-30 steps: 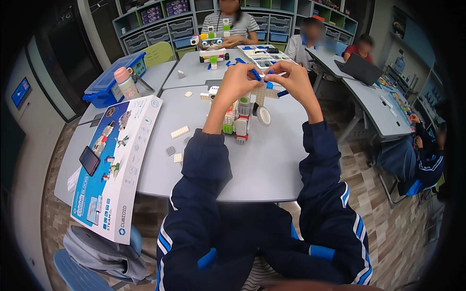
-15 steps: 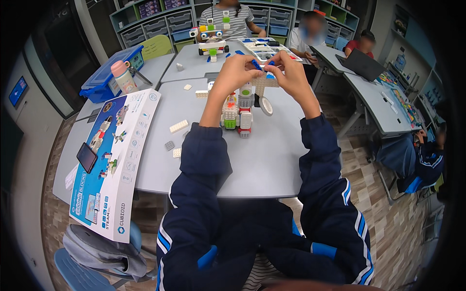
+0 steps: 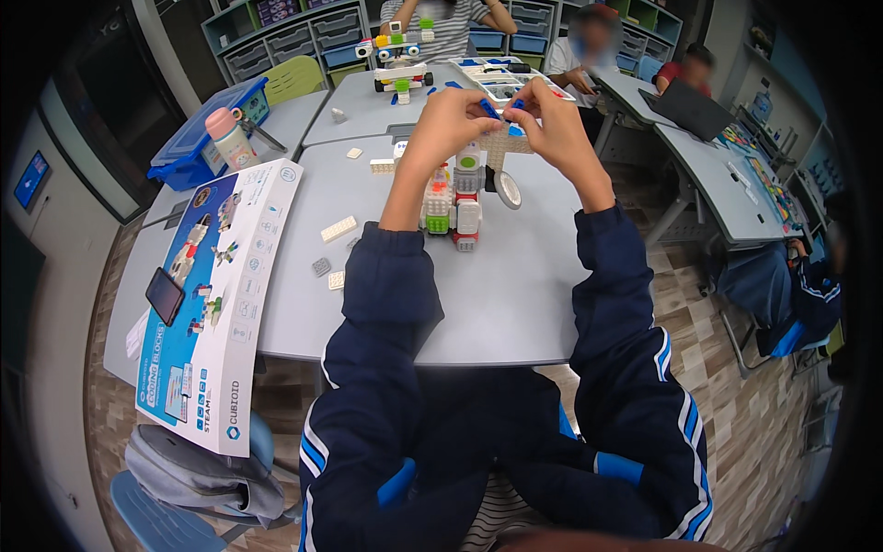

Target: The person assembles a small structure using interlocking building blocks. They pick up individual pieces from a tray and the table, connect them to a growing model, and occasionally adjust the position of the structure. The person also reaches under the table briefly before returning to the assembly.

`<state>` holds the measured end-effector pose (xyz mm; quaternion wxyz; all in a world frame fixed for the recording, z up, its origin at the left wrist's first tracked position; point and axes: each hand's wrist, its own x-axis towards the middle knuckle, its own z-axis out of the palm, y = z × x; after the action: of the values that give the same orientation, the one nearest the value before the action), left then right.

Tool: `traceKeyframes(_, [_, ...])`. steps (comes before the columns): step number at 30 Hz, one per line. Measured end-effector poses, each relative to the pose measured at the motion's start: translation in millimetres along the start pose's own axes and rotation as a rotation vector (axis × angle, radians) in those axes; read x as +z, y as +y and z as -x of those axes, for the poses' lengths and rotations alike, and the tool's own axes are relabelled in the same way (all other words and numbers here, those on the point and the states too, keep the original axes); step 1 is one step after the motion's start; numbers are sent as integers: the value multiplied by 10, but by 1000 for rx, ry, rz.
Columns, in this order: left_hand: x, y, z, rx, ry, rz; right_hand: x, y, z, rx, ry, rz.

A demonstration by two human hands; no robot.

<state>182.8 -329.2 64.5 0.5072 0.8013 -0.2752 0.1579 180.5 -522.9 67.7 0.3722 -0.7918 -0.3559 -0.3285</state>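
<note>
My left hand (image 3: 449, 129) pinches a small blue building block (image 3: 490, 109) between thumb and fingers. Close beside it, my right hand (image 3: 550, 124) holds another small blue piece (image 3: 518, 104) by its fingertips. The two pieces face each other with a narrow gap between them. Just below and behind my hands stands a model built of white, green, grey and red blocks (image 3: 467, 213), with a white wheel-like disc (image 3: 508, 191) on its right side. My wrists and hands hide part of its top.
Loose white bricks (image 3: 338, 228) and a grey one (image 3: 320, 267) lie left of the model. A big box (image 3: 262, 276) with a phone (image 3: 165, 296) on it covers the left side. Farther off are a second block model (image 3: 402, 74), a parts tray (image 3: 497, 85) and a pink-capped bottle (image 3: 230, 138).
The view has shifted slightly. My hands keep hold of the blue pieces, which sit a little farther apart. Across the table, a person has raised both arms.
</note>
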Motion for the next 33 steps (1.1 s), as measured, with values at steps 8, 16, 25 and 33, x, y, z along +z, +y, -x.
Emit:
traceKeyframes(8, [-73, 117, 48, -45, -56, -120, -226, -66, -2, 54, -51, -36])
traceKeyframes(16, [-16, 147, 40, -29, 46, -154, -441, -39, -18, 100, 19, 39])
traceKeyframes(25, [12, 124, 38, -59, 96, -129, -497, -30, -15, 102, 43, 26])
traceKeyframes(33, [-226, 183, 117, -132, -55, -390, -671, -136, 7, 140, -10, 132])
